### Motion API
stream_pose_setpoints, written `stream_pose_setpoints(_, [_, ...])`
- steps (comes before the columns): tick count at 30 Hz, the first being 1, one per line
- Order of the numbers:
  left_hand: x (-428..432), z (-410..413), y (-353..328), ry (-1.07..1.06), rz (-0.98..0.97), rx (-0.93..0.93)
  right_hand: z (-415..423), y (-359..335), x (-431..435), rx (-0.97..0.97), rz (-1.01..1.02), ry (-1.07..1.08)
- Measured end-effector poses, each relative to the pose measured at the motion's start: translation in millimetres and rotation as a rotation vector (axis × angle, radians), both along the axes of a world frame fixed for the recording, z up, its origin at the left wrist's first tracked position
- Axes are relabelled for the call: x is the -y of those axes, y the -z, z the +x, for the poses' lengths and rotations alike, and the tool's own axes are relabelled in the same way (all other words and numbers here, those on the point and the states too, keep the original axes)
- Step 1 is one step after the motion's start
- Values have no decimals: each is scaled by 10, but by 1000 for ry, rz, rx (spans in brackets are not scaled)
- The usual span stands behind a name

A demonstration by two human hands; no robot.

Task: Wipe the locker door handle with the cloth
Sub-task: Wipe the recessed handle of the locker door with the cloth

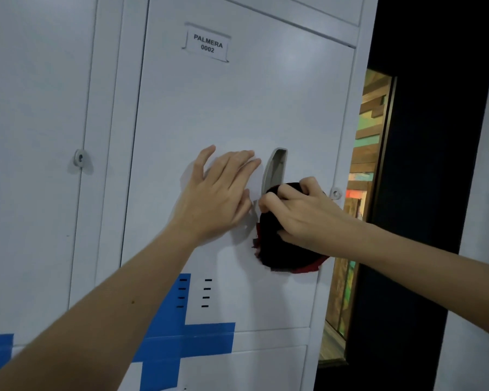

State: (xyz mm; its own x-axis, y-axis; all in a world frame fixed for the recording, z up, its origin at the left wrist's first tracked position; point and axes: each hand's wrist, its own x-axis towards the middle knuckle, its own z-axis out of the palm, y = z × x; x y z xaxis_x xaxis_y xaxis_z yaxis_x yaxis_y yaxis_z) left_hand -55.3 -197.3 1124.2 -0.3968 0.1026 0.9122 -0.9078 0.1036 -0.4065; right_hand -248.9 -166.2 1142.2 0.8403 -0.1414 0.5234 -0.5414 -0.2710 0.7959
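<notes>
The white locker door (232, 108) carries a grey recessed handle (274, 167) at mid-height on its right side. My right hand (302, 213) is shut on a bunched dark cloth (277, 249) with red edges, pressed against the lower part of the handle, which it hides. My left hand (218, 193) lies flat on the door just left of the handle, fingers spread and holding nothing.
A name label (207, 43) sits near the door's top. Blue tape (187, 340) crosses the lower door beside several vent slots (194, 293). Another locker with a lock tab (79, 158) stands to the left. A dark door frame (424, 193) rises at the right.
</notes>
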Motion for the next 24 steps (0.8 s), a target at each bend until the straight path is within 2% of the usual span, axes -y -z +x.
stream_pose_setpoints(6, [-5,-1,-16,63,-13,-37,24,-91,-37,161,439,-7])
stream_pose_setpoints(11, [-14,-5,-3,84,8,-50,-90,37,-178,418,701,-39])
stream_pose_setpoints(14, [-18,-7,-8,81,16,-43,-353,161,-280,618,759,-36])
stream_pose_setpoints(16, [-17,-14,-14,69,17,-33,-436,170,-317,737,709,-73])
stream_pose_setpoints(18, [-17,-15,-3,69,23,-30,-404,128,-278,769,558,-142])
stream_pose_setpoints(21, [-16,-11,-3,62,13,-36,-179,71,-152,592,329,-222])
stream_pose_setpoints(24, [-9,-23,15,66,10,-43,-36,213,6,342,154,-187])
